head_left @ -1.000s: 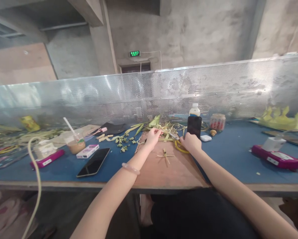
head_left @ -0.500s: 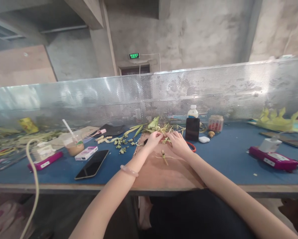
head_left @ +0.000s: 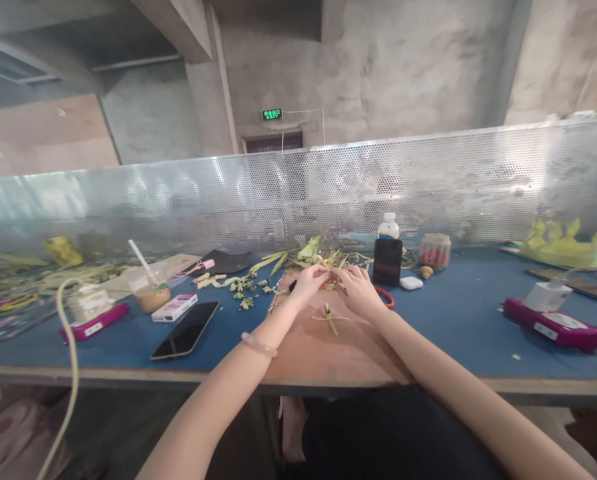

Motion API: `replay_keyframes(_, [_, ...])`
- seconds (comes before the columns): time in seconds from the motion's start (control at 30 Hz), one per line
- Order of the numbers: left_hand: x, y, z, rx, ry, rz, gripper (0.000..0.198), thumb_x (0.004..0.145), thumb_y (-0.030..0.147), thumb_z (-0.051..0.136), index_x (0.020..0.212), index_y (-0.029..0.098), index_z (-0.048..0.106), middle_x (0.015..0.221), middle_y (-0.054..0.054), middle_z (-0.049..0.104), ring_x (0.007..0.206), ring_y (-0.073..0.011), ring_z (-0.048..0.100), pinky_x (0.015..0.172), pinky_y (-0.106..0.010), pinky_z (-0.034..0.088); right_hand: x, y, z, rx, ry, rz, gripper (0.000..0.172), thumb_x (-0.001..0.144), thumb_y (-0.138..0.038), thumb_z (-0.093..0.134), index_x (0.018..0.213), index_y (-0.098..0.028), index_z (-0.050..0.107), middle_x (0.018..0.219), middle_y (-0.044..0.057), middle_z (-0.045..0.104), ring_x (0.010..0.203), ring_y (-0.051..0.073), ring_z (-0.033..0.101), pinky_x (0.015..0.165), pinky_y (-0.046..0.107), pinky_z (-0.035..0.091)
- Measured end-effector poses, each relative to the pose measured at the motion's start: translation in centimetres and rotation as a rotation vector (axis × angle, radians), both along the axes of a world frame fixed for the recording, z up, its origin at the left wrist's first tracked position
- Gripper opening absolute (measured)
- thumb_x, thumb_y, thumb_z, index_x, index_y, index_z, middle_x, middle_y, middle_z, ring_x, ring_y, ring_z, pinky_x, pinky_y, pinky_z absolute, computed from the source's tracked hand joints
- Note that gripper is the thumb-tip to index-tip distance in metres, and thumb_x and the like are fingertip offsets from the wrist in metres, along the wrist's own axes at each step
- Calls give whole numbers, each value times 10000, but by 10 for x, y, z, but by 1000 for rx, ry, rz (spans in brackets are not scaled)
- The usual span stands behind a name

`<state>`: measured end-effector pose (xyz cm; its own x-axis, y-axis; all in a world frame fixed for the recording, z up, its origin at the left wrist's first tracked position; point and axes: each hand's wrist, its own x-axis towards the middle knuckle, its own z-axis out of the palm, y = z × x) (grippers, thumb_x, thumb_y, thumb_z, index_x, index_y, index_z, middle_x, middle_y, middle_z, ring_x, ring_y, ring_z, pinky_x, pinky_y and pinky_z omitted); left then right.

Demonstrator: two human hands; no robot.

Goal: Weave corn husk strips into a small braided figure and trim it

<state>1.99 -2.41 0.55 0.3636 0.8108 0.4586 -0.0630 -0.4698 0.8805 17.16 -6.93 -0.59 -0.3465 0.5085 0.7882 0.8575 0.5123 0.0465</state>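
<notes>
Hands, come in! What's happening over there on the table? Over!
Left hand, right hand close together, grip unclear. Plant piece on brown board. Red loop beside right hand.

Left hand (head_left: 310,283) and right hand (head_left: 354,285): fingertips nearly meeting above brown board (head_left: 328,360). Nearer, on board: small bundle of pale strips (head_left: 329,316). Beyond: heap of leafy strips (head_left: 309,250). Rightward on blue bench (head_left: 468,327): upright black phone (head_left: 387,262), bottle (head_left: 389,227), jar (head_left: 434,252). Leftward: flat phone (head_left: 185,330), box (head_left: 175,307).

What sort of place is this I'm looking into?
Probably a handicraft workshop: leaf-like strips lie heaped on a long blue-topped table, a perforated metal partition runs along its back, and a lit exit sign glows on the bare concrete wall.
</notes>
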Motion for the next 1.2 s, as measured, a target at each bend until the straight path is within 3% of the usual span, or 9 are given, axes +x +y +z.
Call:
replay_keyframes(0.27, [0, -1, 0, 26, 31, 9, 249, 711, 344, 607, 826, 125, 638, 810, -65, 653, 742, -158, 594, 670, -261, 468, -2, -1, 2, -63, 137, 33, 290, 871, -257, 403, 1140, -187, 485, 946, 88, 614, 896, 226, 473, 787, 359, 350])
replay_keyframes(0.53, [-2, 4, -2, 41, 44, 79, 239, 698, 330, 619, 816, 125, 657, 779, -67, 657, 734, -170, 598, 649, -270, 475, -3, -3, 3, -110, 204, 61, 279, 822, -180, 446, 1087, -170, 534, 773, 63, 606, 818, 218, 482, 792, 362, 351])
replay_keyframes(0.67, [-4, 10, -6, 23, 40, 93, 225, 692, 307, 630, 826, 129, 667, 802, -76, 664, 731, -171, 609, 644, -274, 486, -3, -4, 5, -171, 253, 127, 235, 805, -165, 465, 998, -206, 592, 780, 42, 628, 814, 199, 512, 796, 349, 365])
replay_keyframes(0.87, [-2, 13, -9, -11, 24, 96, 203, 692, 278, 632, 815, 122, 672, 774, -81, 679, 717, -171, 623, 675, -295, 495, 0, -4, 6, -300, 408, 229, 200, 804, -186, 468, 961, -178, 592, 794, 32, 660, 694, 138, 590, 649, 249, 438])
replay_keyframes(1.2, [-2, 15, -10, -12, 17, 91, 243, 673, 287, 649, 843, 117, 682, 754, -69, 676, 680, -151, 597, 677, -282, 484, 1, 2, 2, -385, 543, 302, 224, 796, -150, 414, 959, -168, 567, 788, 38, 658, 692, 141, 609, 647, 265, 468])
